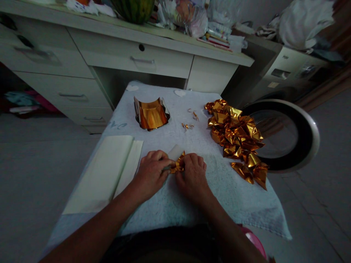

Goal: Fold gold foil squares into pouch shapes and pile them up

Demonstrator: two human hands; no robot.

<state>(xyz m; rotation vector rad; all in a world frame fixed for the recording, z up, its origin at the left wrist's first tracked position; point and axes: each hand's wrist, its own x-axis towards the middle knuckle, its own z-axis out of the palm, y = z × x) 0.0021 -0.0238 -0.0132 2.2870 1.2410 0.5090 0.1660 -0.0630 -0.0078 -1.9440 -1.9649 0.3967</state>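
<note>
Both hands meet at the middle of the cloth-covered table [219, 193]. My left hand [153, 170] pinches one side of a small piece of gold foil [178, 164]. My right hand [192, 173] grips the other side of it, fingers curled. A whitish translucent sheet [175, 150] shows just behind the foil, partly hidden by the hands. Farther back on the left stands a curved stack of gold foil sheets [152, 115]. To the right lies a heap of folded gold foil pieces [236, 131]. Small twisted gold ties [188, 126] lie between the stack and the heap.
White folded paper [101, 171] lies along the table's left side. Behind the table is a white drawer cabinet [142, 58] with a watermelon [133, 9] and plastic bags on top. A washing machine's open round door [282, 135] reaches close to the table's right edge.
</note>
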